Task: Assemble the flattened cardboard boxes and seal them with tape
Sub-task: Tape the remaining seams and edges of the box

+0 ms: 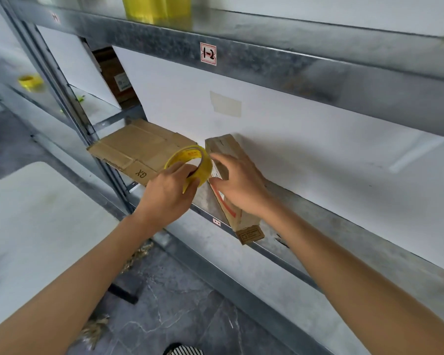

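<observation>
1. Cardboard stack: flattened, brown, lying at the left end of the shelf. Judged light, with stiff panels that flop at the creases. Take by opposite edges.
2. Tape roll: thin yellow hoop held between stack and box. Left grip clamped on it, fingers curled through the core. Judged light and rigid, film slippery.
3. Narrow box: on the shelf, just right of the roll. Right grip spread over it, fingers straight and blurred. Judged light and crushable. Hold by the long sides.
</observation>
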